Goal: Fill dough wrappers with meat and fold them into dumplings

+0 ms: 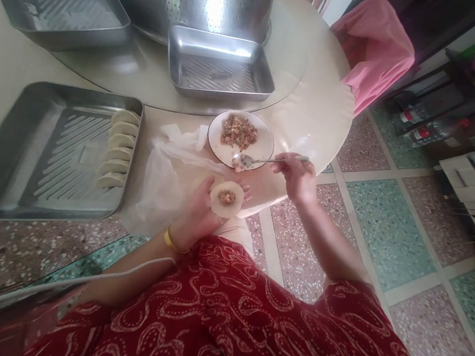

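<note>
Filling step, judged: round pale dough wrapper [227, 198] with a dab of minced filling cupped in left hand [195, 216]; metal spoon [259, 160] gripped by right hand [298, 175] over white filling plate [265, 147]; folding and sealing called for next.

The left hand [196, 210] is cupping a round dumpling wrapper [227, 198] with a dab of meat filling at its middle. The right hand [298, 175] is pinching a spoon [264, 160] by the handle, its bowl resting on the near rim of a white plate [260, 147] that is carrying a mound of minced filling [239, 131]. A thin plastic bag [167, 166] is lying on the table [310, 112] just beside the plate. Folded dumplings [117, 150] are standing in a row along the right edge of a metal tray [35, 155].
</note>
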{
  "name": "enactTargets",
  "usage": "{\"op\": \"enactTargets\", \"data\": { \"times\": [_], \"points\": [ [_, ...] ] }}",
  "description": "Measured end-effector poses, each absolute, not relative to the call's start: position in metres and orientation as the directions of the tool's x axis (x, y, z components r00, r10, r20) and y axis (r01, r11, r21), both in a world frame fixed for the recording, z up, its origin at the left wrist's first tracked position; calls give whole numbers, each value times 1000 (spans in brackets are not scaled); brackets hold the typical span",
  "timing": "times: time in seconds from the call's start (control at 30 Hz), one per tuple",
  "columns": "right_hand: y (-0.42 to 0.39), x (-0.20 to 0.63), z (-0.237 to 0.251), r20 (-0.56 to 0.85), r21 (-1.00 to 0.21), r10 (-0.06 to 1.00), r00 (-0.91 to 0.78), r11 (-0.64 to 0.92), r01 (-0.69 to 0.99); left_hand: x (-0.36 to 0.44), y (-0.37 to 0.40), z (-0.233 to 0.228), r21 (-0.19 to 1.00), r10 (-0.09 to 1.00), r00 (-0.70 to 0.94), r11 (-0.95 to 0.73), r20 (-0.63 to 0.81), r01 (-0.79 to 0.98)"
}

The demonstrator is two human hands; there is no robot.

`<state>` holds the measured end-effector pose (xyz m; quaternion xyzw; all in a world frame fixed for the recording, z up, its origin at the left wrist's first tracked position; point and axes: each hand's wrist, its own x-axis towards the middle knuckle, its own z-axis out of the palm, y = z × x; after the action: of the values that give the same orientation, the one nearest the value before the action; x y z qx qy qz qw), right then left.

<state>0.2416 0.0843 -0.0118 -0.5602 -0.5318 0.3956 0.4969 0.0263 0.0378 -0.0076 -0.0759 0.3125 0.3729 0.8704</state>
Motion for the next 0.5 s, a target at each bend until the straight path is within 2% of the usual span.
{"op": "enactTargets", "data": {
  "times": [0.1, 0.2, 0.33, 0.43, 0.5],
  "points": [
    [88, 242, -4, -56, -995, 997, 54, -61, 79, 29, 43, -5, 80, 620, 547, 700, -562, -710],
    [74, 239, 9, -11, -998, 1000, 3, -11, 64, 30, 44, -4, 78, 672, 565, 674, -478, -735],
    [42, 232, 14, 235, -964, 968, -88, 244, 103, 26, 42, -1, 80, 686, 586, 676, -431, -733],
    [25, 229, 9, 484, -856, 853, -195, 508, 99, 23, 39, 1, 78, 682, 585, 677, -439, -732],
    [19, 230, 5, 618, -734, 745, -250, 661, 155, 21, 38, 2, 90, 685, 584, 678, -435, -729]
  ]
}}
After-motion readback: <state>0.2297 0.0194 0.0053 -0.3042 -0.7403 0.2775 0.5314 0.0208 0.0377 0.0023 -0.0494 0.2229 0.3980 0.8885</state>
